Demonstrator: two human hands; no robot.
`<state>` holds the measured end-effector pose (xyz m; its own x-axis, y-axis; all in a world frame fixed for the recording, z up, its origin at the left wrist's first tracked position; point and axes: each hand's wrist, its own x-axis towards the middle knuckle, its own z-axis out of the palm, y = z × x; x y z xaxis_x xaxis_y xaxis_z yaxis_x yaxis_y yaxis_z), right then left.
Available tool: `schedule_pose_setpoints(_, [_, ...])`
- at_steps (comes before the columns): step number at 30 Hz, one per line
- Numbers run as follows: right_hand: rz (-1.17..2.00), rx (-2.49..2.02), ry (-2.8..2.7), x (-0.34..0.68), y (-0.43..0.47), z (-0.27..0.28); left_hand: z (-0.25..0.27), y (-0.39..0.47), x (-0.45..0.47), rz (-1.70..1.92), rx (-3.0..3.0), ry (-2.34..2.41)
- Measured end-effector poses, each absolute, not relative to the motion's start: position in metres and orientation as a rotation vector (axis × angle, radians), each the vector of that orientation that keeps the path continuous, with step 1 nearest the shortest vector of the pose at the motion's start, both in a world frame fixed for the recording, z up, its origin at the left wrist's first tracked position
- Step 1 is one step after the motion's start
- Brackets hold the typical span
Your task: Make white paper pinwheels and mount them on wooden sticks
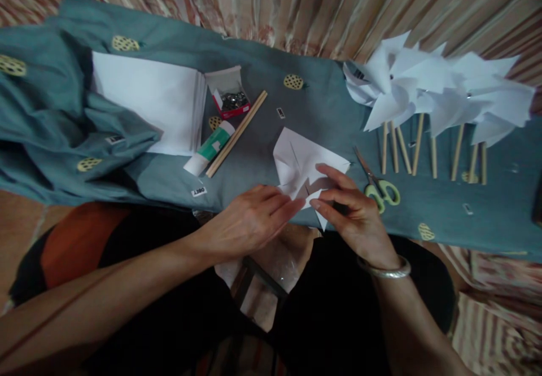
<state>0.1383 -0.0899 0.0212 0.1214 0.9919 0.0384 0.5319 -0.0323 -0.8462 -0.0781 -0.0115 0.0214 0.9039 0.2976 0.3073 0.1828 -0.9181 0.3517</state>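
A white sheet of paper, with slits running in from its corners, lies at the table's front edge under both hands. My left hand is closed on its near left part, fingers pressed together. With thumb and fingers, my right hand pinches a corner flap that is bent up towards the middle. Just right of that hand lie scissors with light green handles, their blades pointing away from me. Part of the paper is hidden behind the fingers.
Left of the paper are two wooden sticks, a glue stick, a small open box of metal pins or clips and a stack of white paper. Several finished paper pinwheels on sticks lie at the right. A teal cloth covers the table.
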Motion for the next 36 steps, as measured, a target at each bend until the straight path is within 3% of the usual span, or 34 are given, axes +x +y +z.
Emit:
schedule_pose_setpoints(15, [0.525,-1.814,-1.499,0.123,-0.083,0.018,0.021,-0.013,-0.074,0.496,2.326,0.468])
schedule_pose_setpoints(36, [0.507,-1.838,-1.516,0.12,-0.082,0.019,0.021,-0.012,-0.072,0.495,2.268,0.504])
